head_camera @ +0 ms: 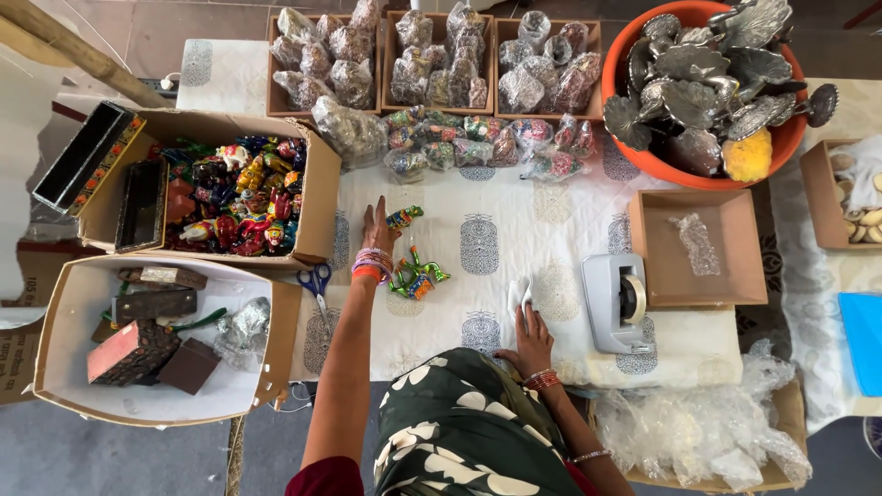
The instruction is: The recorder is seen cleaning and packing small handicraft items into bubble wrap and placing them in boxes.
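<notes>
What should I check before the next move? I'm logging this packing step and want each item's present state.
1. Left hand at the small painted figurine: ok, fingertips beside it.
2. Grip closed on it: not ok, hand flat and open.
3. Green figurines within reach: ok, by the left wrist.
4. Right hand on the white wrap piece: ok.
5. Tape dispenser near: ok.
6. Scissors near: ok.

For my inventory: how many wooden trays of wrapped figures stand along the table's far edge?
3, side by side: left tray, middle tray, right tray. More wrapped figures lie loose in front.
</notes>
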